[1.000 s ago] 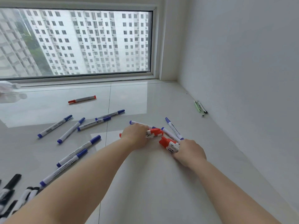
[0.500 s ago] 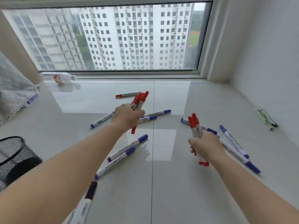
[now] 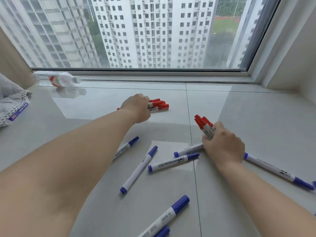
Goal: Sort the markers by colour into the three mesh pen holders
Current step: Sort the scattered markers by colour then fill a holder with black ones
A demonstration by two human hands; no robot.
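Since half a second ago, the left hand (image 3: 136, 107) has reached out and come down to the tiled floor (image 3: 256, 120) near the window, where earlier it was raised in the air, and the right hand (image 3: 222, 144) has dropped low onto the floor among the blue markers.

At far left a grey quilted cloth (image 3: 12, 101) lies on the floor, and a clear plastic bottle (image 3: 56, 79) with a red and white label lies on its side by the window frame (image 3: 153, 72). The left hand grasps a bundle of red markers (image 3: 158, 105), their caps pointing right and resting low on the tile; its fingers are curled around them. Nearer, blue markers lie scattered: one partly behind the left forearm (image 3: 127, 147), a long one angled upward (image 3: 139, 169), one printed WHITEBOARD (image 3: 172, 162), and one at the bottom edge (image 3: 164, 218). The right hand grips a second bunch of red markers (image 3: 204, 126), caps pointing up and to the left, with its knuckles over another blue marker (image 3: 188, 150). A further blue marker (image 3: 278, 171) lies to its right. No mesh holder is in view.
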